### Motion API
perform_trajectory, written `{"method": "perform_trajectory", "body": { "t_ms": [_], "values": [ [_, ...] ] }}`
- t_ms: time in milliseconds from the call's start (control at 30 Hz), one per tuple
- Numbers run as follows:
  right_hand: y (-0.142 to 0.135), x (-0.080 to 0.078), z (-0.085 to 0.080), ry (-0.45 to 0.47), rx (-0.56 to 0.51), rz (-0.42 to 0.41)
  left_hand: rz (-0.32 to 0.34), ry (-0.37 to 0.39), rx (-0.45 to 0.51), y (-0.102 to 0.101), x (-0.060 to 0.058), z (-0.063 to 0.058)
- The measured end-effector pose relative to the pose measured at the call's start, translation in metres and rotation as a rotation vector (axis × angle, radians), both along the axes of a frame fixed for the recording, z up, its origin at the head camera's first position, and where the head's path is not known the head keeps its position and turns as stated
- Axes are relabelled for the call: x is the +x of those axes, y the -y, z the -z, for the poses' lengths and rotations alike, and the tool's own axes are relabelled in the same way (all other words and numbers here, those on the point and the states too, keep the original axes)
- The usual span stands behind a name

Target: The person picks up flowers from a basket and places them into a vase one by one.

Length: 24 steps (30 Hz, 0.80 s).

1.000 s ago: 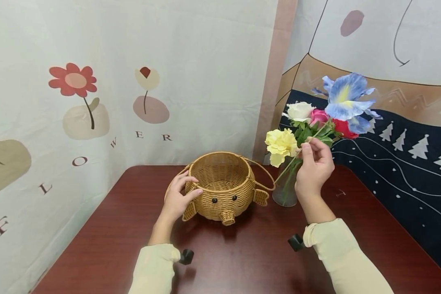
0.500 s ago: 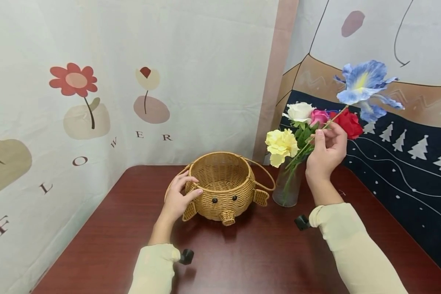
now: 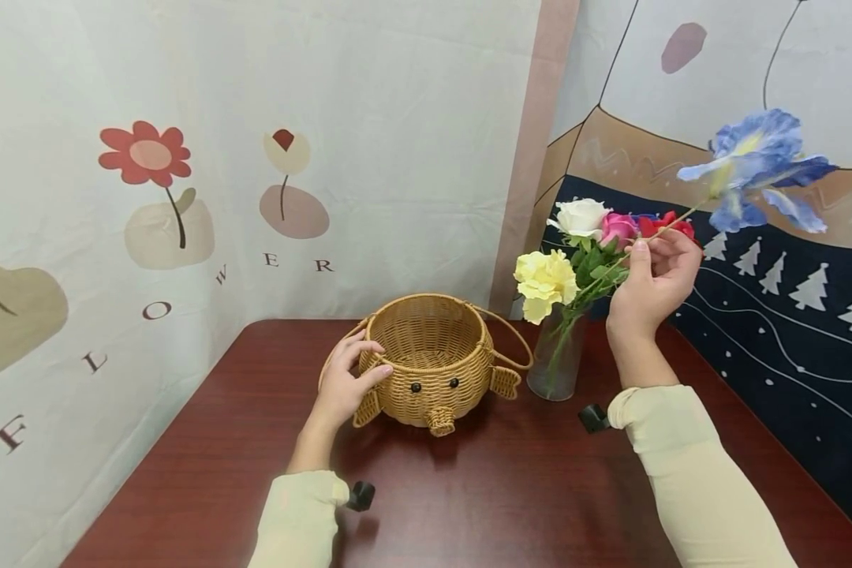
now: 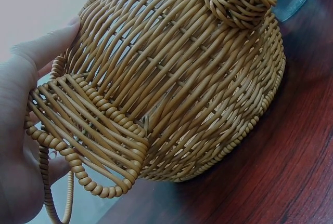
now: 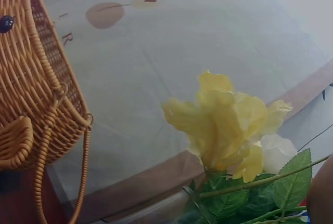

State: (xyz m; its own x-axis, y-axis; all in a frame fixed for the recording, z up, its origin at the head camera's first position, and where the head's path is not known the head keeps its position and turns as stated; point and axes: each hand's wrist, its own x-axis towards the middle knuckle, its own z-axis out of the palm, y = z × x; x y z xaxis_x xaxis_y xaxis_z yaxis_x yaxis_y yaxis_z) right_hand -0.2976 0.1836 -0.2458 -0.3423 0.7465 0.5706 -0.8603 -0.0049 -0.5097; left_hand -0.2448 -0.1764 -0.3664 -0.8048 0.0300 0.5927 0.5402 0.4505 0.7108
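My left hand (image 3: 342, 384) holds the left side of a tan wicker basket (image 3: 433, 394) with an elephant face, thumb on the front near the rim. In the left wrist view, the thumb lies against the weave beside the ear flap (image 4: 99, 135). My right hand (image 3: 652, 288) pinches the green stem of a blue iris (image 3: 749, 170), tilted with its bloom to the upper right. The stem's lower part reaches down to the mouth of a clear vase (image 3: 559, 359). In the right wrist view, the stem (image 5: 260, 181) crosses in front of leaves, beside the yellow flower (image 5: 223, 125).
A white rose (image 3: 580, 217), a pink rose (image 3: 619, 230) and a red flower (image 3: 670, 226) stand in the vase, to the basket's right. The basket's looped handle (image 3: 518, 343) hangs toward the vase. Printed cloth (image 3: 397, 158) hangs behind the dark red table (image 3: 454, 497).
My right hand has moved right and slightly up with the blue iris, drawing its stem rightward and up across the vase. The left hand and basket stay in place.
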Motion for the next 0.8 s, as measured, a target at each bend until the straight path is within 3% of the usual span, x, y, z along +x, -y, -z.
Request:
{"method": "perform_trajectory", "body": {
  "t_ms": [333, 800],
  "values": [
    [-0.001, -0.001, 0.007, 0.024, -0.041, -0.046, -0.012, 0.009, -0.008, 0.001, 0.0, 0.001],
    [-0.014, -0.005, 0.03, 0.021, -0.281, -0.199, -0.014, 0.016, -0.023, -0.001, 0.003, -0.002]
  ]
}}
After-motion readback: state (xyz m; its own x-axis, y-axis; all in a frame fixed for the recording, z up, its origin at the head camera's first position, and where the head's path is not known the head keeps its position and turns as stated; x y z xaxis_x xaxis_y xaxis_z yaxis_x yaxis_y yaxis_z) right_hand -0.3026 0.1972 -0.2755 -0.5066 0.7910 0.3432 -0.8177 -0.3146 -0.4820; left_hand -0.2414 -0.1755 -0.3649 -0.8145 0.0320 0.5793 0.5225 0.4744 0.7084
